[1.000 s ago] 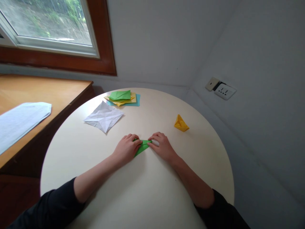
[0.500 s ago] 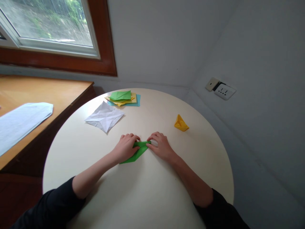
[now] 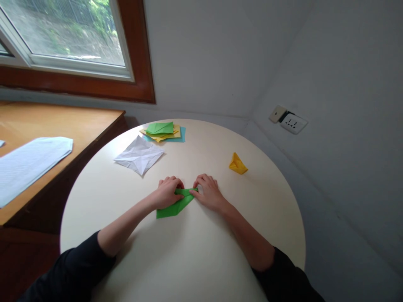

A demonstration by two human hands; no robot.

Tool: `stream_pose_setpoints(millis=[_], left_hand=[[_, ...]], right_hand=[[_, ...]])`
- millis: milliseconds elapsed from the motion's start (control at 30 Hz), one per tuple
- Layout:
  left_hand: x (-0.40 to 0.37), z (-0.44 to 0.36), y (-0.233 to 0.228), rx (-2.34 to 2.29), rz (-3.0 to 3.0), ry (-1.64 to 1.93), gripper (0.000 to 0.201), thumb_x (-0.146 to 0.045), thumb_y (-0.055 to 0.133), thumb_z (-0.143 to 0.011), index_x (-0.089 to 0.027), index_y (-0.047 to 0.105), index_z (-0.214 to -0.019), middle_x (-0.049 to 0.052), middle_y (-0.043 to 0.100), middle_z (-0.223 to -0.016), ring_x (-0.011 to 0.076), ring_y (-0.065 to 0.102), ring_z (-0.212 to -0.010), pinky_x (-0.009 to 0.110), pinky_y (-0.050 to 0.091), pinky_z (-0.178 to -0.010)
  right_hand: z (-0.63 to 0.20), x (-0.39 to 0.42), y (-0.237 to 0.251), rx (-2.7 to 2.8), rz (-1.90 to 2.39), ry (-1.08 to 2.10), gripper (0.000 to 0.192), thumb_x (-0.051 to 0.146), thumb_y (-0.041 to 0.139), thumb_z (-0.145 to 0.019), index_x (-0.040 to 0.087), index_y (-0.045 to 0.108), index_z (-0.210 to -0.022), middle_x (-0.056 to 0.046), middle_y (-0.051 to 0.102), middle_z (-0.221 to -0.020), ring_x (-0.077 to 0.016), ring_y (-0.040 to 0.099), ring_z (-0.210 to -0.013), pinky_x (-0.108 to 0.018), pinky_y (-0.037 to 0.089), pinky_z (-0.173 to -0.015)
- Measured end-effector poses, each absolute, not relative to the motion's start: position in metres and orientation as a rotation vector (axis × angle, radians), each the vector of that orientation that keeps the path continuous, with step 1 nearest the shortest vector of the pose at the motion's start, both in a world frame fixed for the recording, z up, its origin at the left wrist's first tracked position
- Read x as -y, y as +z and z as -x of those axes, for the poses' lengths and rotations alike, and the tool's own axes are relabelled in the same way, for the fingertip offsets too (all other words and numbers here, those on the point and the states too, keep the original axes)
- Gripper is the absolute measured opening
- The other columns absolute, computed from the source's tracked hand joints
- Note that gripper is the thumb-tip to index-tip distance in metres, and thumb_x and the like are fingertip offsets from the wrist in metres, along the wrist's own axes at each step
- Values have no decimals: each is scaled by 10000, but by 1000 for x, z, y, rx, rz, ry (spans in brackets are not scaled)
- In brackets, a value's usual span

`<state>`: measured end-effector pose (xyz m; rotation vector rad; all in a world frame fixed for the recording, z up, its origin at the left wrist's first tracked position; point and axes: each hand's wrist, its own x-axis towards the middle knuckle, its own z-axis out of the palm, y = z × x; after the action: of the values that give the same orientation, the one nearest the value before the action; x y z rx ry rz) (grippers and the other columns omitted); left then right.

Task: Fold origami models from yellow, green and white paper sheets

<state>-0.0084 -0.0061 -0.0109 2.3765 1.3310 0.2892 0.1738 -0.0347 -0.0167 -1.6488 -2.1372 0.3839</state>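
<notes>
At the near middle of the bench: a folded green paper (image 3: 176, 204) lay flat on the round cream bench (image 3: 195, 251), between the two hands.
Left hand: the left hand (image 3: 167, 193) was curled, fingers down, pressing the left part of the green paper against the bench; it pinned rather than gripped.
Right hand: the right hand (image 3: 208, 193) lay just to the right, its fingertips pressing the paper's narrow right tip; likewise pinning, nothing enclosed.
Paper shape: a long thin wedge, its point under the right fingertips, its wider end showing at the near left below the left wrist.
Step in hand, as I judged it: setting a crease along the narrow flap.
Doing it well: one hand should hold the layers aligned while the other runs firmly along the fold; the edges should meet before pressure goes on, since a shifted layer would leave a skewed crease.
Far left of the bench: a creased white sheet (image 3: 139, 156), and beyond it a stack of coloured papers (image 3: 163, 131).
Far right: a small yellow folded figure (image 3: 237, 164), well apart from the hands.
Beside the bench, left: a wooden desk (image 3: 63, 121) with a pale printed sheet (image 3: 28, 161).
</notes>
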Motion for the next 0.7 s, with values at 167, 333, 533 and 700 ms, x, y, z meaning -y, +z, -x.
stream_pose_setpoints(millis=[167,333,533,700], left_hand=[[7,9,-9,-1290,-2370,291,144,-218,552,-705,-207,545,-848,34,619,-876,233,555,-883,364,386,-779],[7,9,-7,-1284,-2310,289,140,-218,533,-716,-205,542,-855,19,634,-820,231,556,-871,389,337,-837],[8,8,0,-1308,-2238,339,50,-237,516,-723,-201,547,-740,7,635,-751,208,566,-783,362,342,-814],[9,9,5,-1289,-2127,496,88,-258,488,-741,-194,541,-713,6,623,-712,175,544,-692,299,382,-683]], right_hand=[[-175,36,-15,2167,1603,428,119,258,624,-774,200,520,-784,-46,566,-988,-206,493,-933,-361,362,-830],[-175,34,-21,2086,1552,457,122,210,609,-780,196,500,-727,-38,577,-914,-195,504,-906,-355,358,-832],[-176,33,-21,1972,1500,516,152,218,643,-735,206,493,-718,-19,587,-840,-185,518,-844,-348,369,-795],[-177,32,-20,1730,1434,726,194,252,649,-699,215,491,-805,9,578,-794,-159,547,-764,-317,398,-731]])
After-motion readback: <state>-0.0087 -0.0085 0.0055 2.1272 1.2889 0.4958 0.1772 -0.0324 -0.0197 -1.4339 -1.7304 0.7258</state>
